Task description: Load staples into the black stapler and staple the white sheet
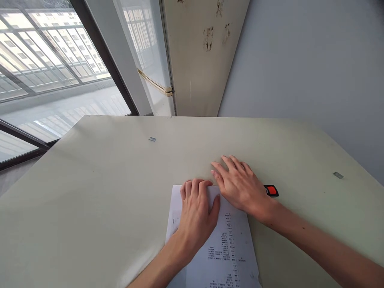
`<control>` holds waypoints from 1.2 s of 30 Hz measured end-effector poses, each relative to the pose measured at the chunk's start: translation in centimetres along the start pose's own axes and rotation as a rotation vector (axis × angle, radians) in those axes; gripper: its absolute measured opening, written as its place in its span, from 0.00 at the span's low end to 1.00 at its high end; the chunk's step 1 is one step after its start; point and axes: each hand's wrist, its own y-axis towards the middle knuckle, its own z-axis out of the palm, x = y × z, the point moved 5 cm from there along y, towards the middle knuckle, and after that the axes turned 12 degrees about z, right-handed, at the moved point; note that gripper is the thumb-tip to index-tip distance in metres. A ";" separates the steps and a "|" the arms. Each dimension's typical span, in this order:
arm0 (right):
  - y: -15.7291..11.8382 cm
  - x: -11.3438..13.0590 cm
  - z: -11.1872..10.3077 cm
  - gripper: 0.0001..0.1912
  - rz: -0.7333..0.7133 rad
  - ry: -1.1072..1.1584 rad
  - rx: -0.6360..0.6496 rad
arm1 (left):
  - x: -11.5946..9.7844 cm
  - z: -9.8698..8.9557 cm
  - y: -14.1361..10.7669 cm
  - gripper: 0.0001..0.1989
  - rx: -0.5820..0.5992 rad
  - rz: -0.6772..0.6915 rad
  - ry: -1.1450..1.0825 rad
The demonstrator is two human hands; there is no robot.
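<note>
A printed sheet of white paper (237, 240) lies on the table in front of me, with columns of small dark text; whether more sheets lie beneath it I cannot tell. My left hand (196, 214) presses on its upper part, fingers bent together over the far edge and thumb out to the side. Across the paper's far right corner rests my right hand (238, 184), palm down, its fingers spread and reaching onto the table. Beside my right wrist is a black object with an orange-red patch (271, 191), partly hidden by the wrist, its kind unclear.
The pale table (90, 208) spreads around the paper. Small grey marks or scraps (152, 139) show towards the back, and another grey scrap (338, 175) lies near the right edge. Beyond stand a worn refrigerator (198, 72), a grey wall (300, 60) and a glazed window (60, 60).
</note>
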 end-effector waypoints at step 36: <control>-2.0 -3.4 -4.2 0.19 0.008 0.832 0.075 | 3.2 -2.4 -0.2 0.05 -0.059 -0.099 0.056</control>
